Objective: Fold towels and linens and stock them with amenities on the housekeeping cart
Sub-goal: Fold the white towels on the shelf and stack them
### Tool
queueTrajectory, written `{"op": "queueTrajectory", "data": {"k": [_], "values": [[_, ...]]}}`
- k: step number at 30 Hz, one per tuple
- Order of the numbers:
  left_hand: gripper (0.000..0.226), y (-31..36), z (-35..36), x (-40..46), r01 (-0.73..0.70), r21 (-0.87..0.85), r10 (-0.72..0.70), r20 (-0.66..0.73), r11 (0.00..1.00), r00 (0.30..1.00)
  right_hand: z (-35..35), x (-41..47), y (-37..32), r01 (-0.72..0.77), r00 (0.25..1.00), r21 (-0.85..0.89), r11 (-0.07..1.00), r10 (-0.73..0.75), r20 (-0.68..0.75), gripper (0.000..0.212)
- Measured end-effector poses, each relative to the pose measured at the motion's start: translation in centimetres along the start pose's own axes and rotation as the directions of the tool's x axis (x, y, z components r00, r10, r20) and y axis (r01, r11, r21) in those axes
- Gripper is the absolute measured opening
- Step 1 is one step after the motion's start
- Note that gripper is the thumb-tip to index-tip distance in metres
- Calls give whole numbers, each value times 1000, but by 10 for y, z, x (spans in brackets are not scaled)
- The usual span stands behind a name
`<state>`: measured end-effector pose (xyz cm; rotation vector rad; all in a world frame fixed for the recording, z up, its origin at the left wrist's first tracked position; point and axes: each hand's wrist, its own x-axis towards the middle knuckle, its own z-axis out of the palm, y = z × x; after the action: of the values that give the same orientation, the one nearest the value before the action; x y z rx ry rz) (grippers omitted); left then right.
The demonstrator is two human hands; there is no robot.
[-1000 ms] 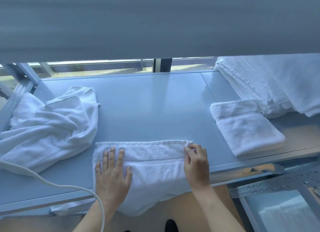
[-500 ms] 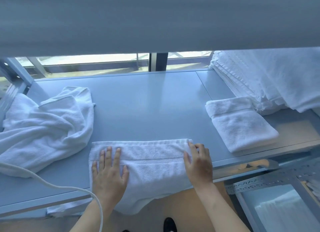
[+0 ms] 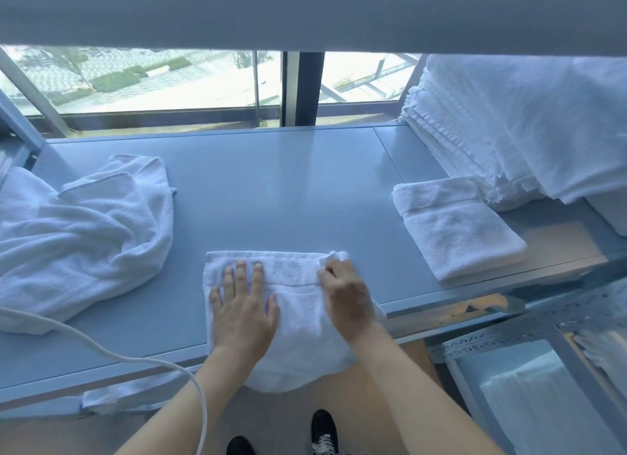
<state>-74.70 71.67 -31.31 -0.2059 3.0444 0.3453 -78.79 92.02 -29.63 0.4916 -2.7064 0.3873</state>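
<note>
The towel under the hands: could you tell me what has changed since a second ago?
The right hand has carried the towel's right end leftward, pinching its corner, so the towel now lies narrower. The left hand stays flat on it. The crumpled towel and folded towel have not moved.

Single head cam, wide-angle: looks fwd/down over shelf (image 3: pixel 288 190) edge, close above both hands; no 2nd view.

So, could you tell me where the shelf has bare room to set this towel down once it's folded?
The widest bare patch of the shelf lies between the crumpled towels on the left and the folded towel on the right, beyond the towel being folded. The right end is crowded by the linen stack.
</note>
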Motion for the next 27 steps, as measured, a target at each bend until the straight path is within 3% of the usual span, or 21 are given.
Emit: {"op": "queueTrajectory", "data": {"k": [6,11,13,15,17,19,24,27], "values": [[74,-16,2,-5,-15,5,15,-28,1000,999,17,-36,-25,-2,999,-14,1000,3,36,36],[72,-15,-3,-7,-7,5,7,-19,1000,1000,8,-38,-17,-60,997,167,984,66,-28,46],[71,-8,-5,-6,-126,-5,126,-42,992,991,6,-35,-11,-121,990,209,970,135,-51,52],[81,6,-5,-5,-380,-16,379,-45,925,924,9,-32,-9,-137,987,232,963,152,-52,52],[83,21,-1,-4,-501,-38,502,34,865,864,13,-30,-8,-83,994,193,978,95,-51,47],[66,28,4,-3,-446,-59,450,109,893,887,15,-35,-6,-44,998,142,989,49,-26,50],[64,11,9,-2,-468,7,466,84,884,881,3,-65,19,-20,990,-10,1000,21,139,74],[63,-2,14,-7,-501,15,499,56,865,865,-11,-77,42,-39,985,-44,998,46,169,73]]}}
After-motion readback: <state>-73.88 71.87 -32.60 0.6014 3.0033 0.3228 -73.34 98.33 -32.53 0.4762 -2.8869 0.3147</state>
